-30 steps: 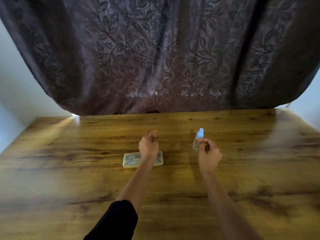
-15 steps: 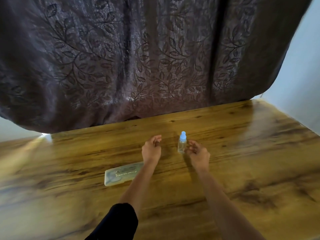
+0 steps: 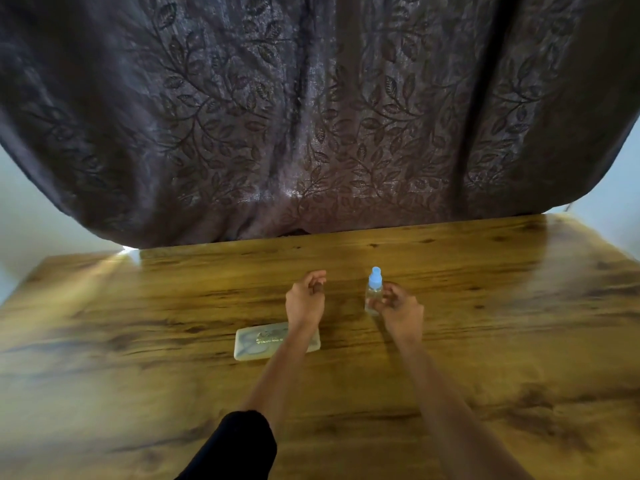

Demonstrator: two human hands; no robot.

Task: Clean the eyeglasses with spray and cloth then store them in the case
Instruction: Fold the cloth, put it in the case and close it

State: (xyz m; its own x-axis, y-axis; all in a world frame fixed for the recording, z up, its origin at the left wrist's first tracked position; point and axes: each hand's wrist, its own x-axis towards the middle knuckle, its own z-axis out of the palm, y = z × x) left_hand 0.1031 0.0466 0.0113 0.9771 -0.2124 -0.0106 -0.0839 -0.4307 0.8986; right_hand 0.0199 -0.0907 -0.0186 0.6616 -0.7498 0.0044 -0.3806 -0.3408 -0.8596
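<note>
A small clear spray bottle point(image 3: 373, 295) with a light blue cap stands upright on the wooden table point(image 3: 138, 323). My right hand point(image 3: 401, 311) is just right of it, fingers spread, fingertips at the bottle's side with no firm grip. My left hand point(image 3: 304, 299) hovers left of the bottle, fingers loosely curled and holding nothing. A translucent glasses case point(image 3: 258, 342) lies closed and flat on the table under my left forearm. A faint shape like the eyeglasses shows through its lid. No cloth is in view.
A dark purple curtain point(image 3: 311, 116) with a leaf pattern hangs along the table's far edge. Pale walls show at both sides. Glossy bare wood stretches left and right of my hands.
My right hand held the bottle a second ago; the bottle now stands on the table and the fingers have loosened. My left hand stayed near the case. The view swung sideways.
</note>
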